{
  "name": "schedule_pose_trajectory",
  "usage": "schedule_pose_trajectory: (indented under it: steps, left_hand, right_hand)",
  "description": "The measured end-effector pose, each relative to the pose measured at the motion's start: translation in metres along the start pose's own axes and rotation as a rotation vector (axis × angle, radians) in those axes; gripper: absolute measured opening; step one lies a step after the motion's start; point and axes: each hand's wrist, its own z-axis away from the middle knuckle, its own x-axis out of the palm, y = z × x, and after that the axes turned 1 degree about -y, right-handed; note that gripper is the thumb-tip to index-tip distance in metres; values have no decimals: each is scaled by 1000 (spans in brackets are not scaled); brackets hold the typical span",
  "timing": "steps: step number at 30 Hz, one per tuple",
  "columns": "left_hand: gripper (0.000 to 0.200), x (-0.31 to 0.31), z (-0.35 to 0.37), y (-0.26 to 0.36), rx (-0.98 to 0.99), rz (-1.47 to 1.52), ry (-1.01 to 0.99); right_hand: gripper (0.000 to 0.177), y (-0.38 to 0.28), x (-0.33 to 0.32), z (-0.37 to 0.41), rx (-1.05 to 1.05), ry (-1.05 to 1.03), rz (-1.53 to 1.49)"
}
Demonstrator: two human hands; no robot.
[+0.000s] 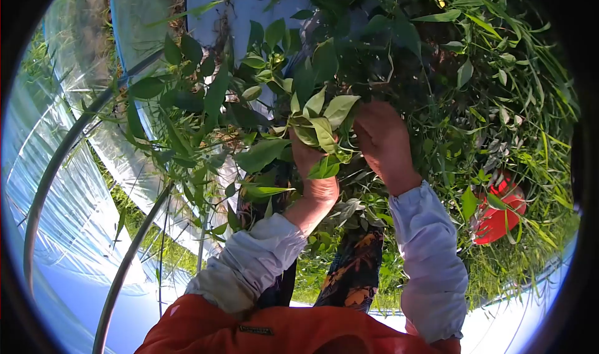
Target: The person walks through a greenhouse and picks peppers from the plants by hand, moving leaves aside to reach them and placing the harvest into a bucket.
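Note:
Both of my hands are in among the leafy stems of a green plant (324, 132), in the middle of the head view. My left hand (310, 164) reaches up behind a cluster of pale green leaves, which cover its fingers, so their grip is hidden. Just to the right, my right hand (382, 135) is closed, its fingers curled inward to the dark foliage. Whatever it pinches is lost in shade and leaves. Pale sleeve covers wrap both forearms.
A red container-like object (502, 210) lies in the grass at right, partly behind leaves. Curved hoops (56, 160) and clear plastic sheeting (81, 210) stand along the left. Tall grass (543, 135) and more branches crowd the right side and top.

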Motion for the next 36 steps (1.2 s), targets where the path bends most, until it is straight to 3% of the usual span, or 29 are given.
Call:
schedule_pose_trajectory:
  steps: [4,5,6,8,11,13,14,16,18,20,25,28,29,32,33,36]
  left_hand:
    - [31,-2,-15,16,73,-18,-20]
    - [32,0,-16,16,85,-27,-37]
    - [33,1,-16,15,95,-25,-55]
    - [35,5,-22,11,90,35,-68]
    - [36,11,-30,10,31,220,62]
    - [38,12,-32,23,368,-419,43]
    - [42,16,-30,25,328,-276,1]
    - [51,24,-27,28,240,13,-63]
    - [57,12,-25,22,274,-301,-67]
    - [54,8,-21,20,292,-382,-70]
    - [48,10,-20,24,280,-338,-74]
    - [44,11,-24,29,275,-310,-76]
    - [43,12,-25,30,277,-308,-76]
    - [40,11,-24,30,278,-312,-74]
    - [39,11,-23,31,278,-316,-76]
    - [36,12,-24,34,274,-303,-72]
  right_hand:
    - [37,-7,1,22,24,-24,-66]
    - [46,-6,10,27,39,35,-183]
    - [49,-2,7,32,149,-46,-327]
    - [46,8,5,26,116,-10,-423]
    - [37,-6,-14,4,604,139,-980]
    - [31,-22,-31,-18,696,80,-897]
    - [29,-29,-36,-27,743,49,-854]
    - [27,-40,-39,-41,715,38,-974]
    - [27,-52,-40,-53,684,7,-1030]
    - [28,-62,-42,-61,704,-33,-1022]
    - [39,-74,-31,-76,797,-36,-1027]
    - [46,-78,-23,-84,748,32,-1043]
    - [37,-78,-28,-88,771,-91,-987]
    - [35,-90,-38,-89,701,-253,-890]
    - [32,-90,-32,-82,679,-189,-1015]
    - [31,-118,-36,-74,492,-162,-800]
